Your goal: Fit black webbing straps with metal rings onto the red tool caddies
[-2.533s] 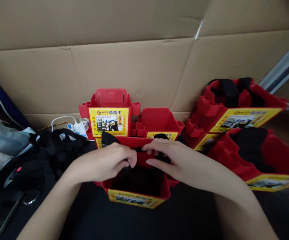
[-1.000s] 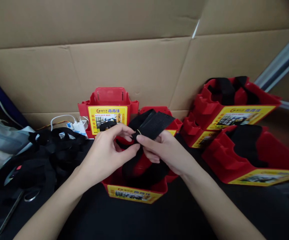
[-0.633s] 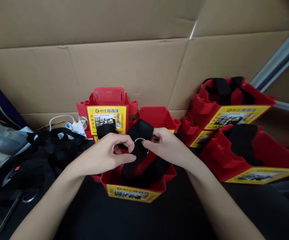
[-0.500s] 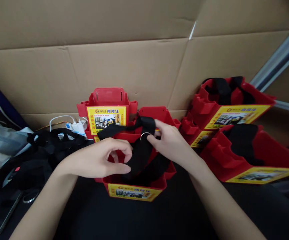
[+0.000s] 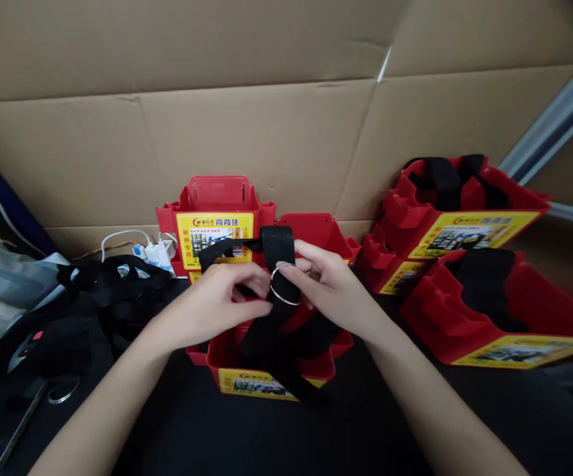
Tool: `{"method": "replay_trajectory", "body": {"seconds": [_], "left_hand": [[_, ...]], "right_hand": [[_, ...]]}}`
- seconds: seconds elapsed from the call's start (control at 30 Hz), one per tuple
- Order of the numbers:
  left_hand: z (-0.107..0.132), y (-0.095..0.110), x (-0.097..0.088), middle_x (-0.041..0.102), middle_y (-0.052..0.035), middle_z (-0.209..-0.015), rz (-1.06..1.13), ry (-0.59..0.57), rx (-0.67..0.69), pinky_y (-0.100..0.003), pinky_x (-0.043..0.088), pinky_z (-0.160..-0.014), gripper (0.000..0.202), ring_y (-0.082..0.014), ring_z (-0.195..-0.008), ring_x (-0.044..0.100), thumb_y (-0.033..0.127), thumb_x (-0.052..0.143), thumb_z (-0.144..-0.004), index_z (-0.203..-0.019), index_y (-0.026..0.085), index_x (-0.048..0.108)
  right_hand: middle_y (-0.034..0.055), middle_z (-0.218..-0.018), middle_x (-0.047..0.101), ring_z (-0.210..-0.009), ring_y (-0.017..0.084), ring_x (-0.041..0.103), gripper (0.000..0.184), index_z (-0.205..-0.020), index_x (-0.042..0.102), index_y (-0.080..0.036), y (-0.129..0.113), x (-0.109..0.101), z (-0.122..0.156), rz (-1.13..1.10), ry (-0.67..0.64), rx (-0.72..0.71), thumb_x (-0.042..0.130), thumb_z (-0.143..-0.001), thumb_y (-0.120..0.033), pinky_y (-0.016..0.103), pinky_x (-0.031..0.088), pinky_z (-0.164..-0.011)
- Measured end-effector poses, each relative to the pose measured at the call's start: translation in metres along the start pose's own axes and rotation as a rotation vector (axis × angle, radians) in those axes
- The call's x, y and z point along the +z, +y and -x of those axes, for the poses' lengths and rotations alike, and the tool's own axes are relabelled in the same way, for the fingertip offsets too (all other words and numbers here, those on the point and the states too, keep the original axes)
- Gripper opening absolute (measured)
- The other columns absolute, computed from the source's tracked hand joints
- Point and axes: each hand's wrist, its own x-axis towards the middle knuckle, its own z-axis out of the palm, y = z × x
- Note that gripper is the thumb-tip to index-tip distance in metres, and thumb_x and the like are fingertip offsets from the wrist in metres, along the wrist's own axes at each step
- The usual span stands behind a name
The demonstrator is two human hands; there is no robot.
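Note:
A black webbing strap [image 5: 279, 246] with a metal ring [image 5: 286, 301] on it rises over a red plastic tool bucket [image 5: 221, 350] with a yellow label. My right hand [image 5: 336, 284] is closed on the strap and ring, thumb in front. From the other side, my left hand [image 5: 221, 297] curls its fingers and thumb onto the strap's left edge by the ring; its fingertips are partly hidden. One loose strap end hangs over the bucket's front rim.
Behind stand more red buckets [image 5: 217, 192]. At right are stacked red buckets [image 5: 405, 218] and another red bucket [image 5: 435, 317] with black straps inside. A pile of black straps [image 5: 82, 330] lies left, near a white plug [image 5: 160, 254]. Cardboard [image 5: 246, 145] forms the back wall.
My left hand has moved right to the strap beside the ring. The ring has turned and lowered into plain view, and a loose strap end now hangs over the bucket's front.

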Motion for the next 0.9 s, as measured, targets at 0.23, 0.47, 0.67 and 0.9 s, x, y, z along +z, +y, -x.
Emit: {"method": "replay_trajectory", "body": {"seconds": [0.23, 0.47, 0.67, 0.9], "left_hand": [[0.001, -0.003, -0.004, 0.045, 0.0039, -0.052, -0.215, 0.025, -0.079, -0.020, 0.029, -0.046, 0.025, -0.0073, -0.049, 0.038, 0.027, 0.050, -0.079, -0.057, 0.014, 0.050], [0.013, 0.008, -0.027, 0.063, -0.0027, -0.093, -0.272, 0.418, 0.293, -0.024, 0.045, -0.073, 0.012, -0.0144, -0.085, 0.057, 0.024, 0.059, -0.075, -0.086, 0.019, 0.062], [-0.001, -0.002, -0.020, 0.067, -0.0018, -0.079, -0.290, 0.108, 0.257, -0.024, 0.047, -0.068, 0.021, -0.0127, -0.070, 0.060, 0.029, 0.051, -0.082, -0.094, 0.021, 0.065], [0.009, -0.002, -0.038, 0.053, 0.0026, -0.046, -0.035, 0.546, -0.071, -0.020, 0.039, -0.044, 0.020, -0.0076, -0.042, 0.047, 0.030, 0.057, -0.076, -0.063, 0.016, 0.062]], "right_hand": [[0.0002, -0.063, 0.049, -0.054, 0.011, 0.046, 0.016, -0.090, 0.054, -0.018, -0.002, 0.009, 0.005, 0.237, 0.209, -0.092, 0.047, -0.083, -0.031, 0.023, 0.037, -0.048], [-0.0026, -0.060, 0.045, -0.053, 0.008, 0.041, 0.020, -0.075, 0.053, -0.016, -0.005, 0.005, 0.005, 0.136, -0.179, -0.074, 0.043, -0.086, -0.030, 0.020, 0.032, -0.048], [0.0011, -0.080, 0.062, -0.070, 0.012, 0.055, 0.023, -0.091, 0.061, -0.017, -0.007, 0.000, 0.005, 0.180, -0.165, -0.115, 0.041, -0.087, -0.028, 0.022, 0.044, -0.064], [0.0005, -0.110, 0.062, -0.097, 0.018, 0.058, 0.032, -0.114, 0.058, -0.026, -0.019, -0.037, 0.015, 0.415, -0.025, -0.175, 0.040, -0.088, -0.023, 0.032, 0.044, -0.086]]}}
